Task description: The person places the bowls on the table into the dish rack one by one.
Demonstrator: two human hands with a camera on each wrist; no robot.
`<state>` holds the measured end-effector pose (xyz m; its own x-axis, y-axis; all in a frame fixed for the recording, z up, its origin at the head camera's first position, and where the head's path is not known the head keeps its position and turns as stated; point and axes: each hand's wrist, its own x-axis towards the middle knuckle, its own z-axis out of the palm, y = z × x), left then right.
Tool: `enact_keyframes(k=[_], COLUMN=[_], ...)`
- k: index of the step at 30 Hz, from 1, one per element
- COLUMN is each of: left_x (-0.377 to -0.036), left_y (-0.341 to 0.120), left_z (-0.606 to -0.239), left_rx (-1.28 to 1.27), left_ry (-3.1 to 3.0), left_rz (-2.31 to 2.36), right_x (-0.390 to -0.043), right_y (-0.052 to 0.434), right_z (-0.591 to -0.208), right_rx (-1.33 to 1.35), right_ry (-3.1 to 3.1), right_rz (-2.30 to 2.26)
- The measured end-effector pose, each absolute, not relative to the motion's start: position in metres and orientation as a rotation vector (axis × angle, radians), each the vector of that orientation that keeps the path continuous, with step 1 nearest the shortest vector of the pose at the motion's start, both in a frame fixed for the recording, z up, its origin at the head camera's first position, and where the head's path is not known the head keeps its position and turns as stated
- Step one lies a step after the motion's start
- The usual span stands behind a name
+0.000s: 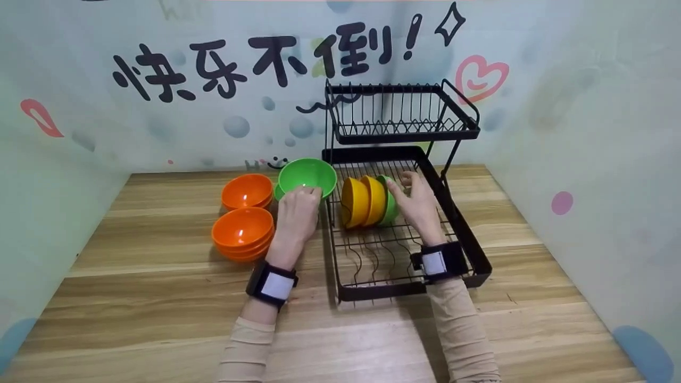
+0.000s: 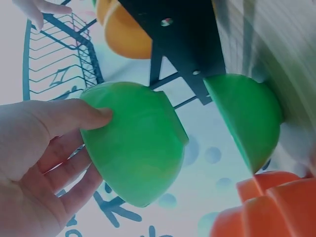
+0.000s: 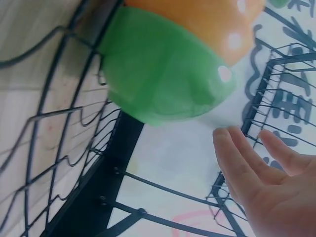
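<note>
One green bowl [image 1: 313,173], pinched in my left hand [image 1: 299,215], hangs just left of the rack [image 1: 383,290]; my right hand [image 1: 418,208], holding nothing, hovers beside the racked bowls [image 1: 375,201].

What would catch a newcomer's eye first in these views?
Likely the green bowl in the left hand, held up at the left edge of the rack. Next, the yellow bowls standing on edge in the rack, and the stacked orange bowls on the table farther left. Bold black writing across the back wall also stands out.
</note>
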<state>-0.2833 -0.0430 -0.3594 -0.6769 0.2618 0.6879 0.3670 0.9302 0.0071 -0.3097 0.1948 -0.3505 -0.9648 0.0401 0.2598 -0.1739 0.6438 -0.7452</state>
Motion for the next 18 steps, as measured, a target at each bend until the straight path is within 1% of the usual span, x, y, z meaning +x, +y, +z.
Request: enact_keyframes(k=[9,18], left_x=[-0.276,-0.272], left_y=[-0.033,-0.019], left_z=[-0.355,-0.357], left_rx=[-0.525,-0.707], left_ry=[-2.354,-2.298], left_rz=[-0.162,-0.135], right_x=[-0.303,-0.303], right_y=[0.190,0.185], right_z=[-0.344,-0.345], right_rx=[0.121,0.153], right_ry=[-2.645,-2.639], right_rz=[1.374,1.399])
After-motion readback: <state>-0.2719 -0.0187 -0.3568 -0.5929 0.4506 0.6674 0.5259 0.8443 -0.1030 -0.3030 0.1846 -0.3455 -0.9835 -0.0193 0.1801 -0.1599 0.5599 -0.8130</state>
